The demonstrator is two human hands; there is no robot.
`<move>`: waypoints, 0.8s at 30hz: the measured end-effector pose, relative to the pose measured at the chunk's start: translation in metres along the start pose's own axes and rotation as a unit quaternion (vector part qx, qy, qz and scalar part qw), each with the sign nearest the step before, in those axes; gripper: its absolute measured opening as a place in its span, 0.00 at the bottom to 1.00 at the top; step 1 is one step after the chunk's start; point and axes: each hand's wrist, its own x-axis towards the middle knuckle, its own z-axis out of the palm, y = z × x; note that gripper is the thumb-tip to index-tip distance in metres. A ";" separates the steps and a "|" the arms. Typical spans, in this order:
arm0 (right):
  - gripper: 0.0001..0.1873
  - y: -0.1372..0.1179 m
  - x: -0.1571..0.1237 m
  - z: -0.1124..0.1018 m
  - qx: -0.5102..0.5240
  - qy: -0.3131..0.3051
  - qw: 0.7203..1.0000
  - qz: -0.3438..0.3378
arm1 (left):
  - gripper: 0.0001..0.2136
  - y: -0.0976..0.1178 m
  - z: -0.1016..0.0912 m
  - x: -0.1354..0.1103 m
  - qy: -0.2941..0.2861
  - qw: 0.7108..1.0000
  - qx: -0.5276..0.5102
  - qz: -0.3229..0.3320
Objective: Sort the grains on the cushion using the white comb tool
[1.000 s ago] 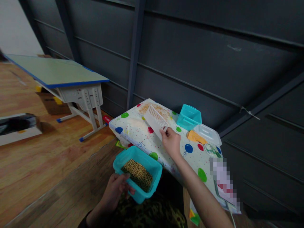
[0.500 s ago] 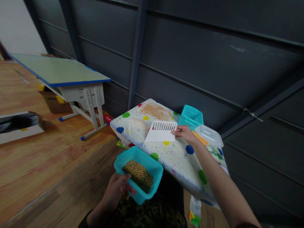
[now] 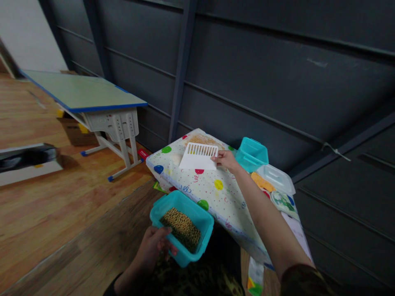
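My left hand (image 3: 155, 243) grips the near-left rim of a turquoise plastic box (image 3: 204, 220), tilted in front of the table edge. Inside the box lie tan soybeans (image 3: 182, 222) and smaller dark green beans (image 3: 190, 242). Over the table, my right hand (image 3: 225, 159) pinches the right edge of a flat white slotted plastic board (image 3: 199, 160), its slots along the far side. Behind the board, a spread of yellowish grains (image 3: 202, 140) is partly hidden. A pale bag or heap (image 3: 176, 159) shows at the board's left.
On the table with its balloon-print cloth (image 3: 203, 187), a second turquoise box (image 3: 253, 154), a clear lid (image 3: 277, 179), an orange cloth (image 3: 262, 181) and a green-printed packet (image 3: 282, 201) lie at the right. A dark panelled wall (image 3: 247, 74) rises behind. A green-topped desk (image 3: 83, 90) stands left.
My right hand has moved left and farther from me with the white slotted board, which now covers part of the grains and pale heap. The left hand still holds the box.
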 end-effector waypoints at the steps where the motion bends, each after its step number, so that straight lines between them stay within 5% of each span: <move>1: 0.19 -0.003 0.000 0.002 -0.004 0.000 1.000 -0.002 | 0.23 -0.001 0.000 0.000 0.004 1.000 0.000 0.000; 6: 0.22 -0.013 -0.016 0.000 0.023 -0.007 1.000 -0.012 | 0.25 0.004 0.002 -0.004 0.002 1.000 -0.006 0.009; 10: 0.22 -0.006 -0.043 0.001 0.026 0.095 0.994 -0.050 | 0.23 0.007 0.002 -0.006 0.001 1.000 -0.017 0.011; 15: 0.15 0.015 -0.086 0.029 -0.204 0.234 0.936 -0.168 | 0.21 -0.004 0.001 0.004 0.017 1.000 -0.013 -0.004; 19: 0.17 0.020 -0.102 0.061 -0.344 0.215 0.885 -0.229 | 0.21 -0.007 0.002 0.005 0.026 1.000 -0.017 0.003; 24: 0.13 0.013 -0.096 0.091 -0.425 0.172 0.854 -0.245 | 0.19 0.004 0.006 -0.007 0.013 1.000 -0.021 0.003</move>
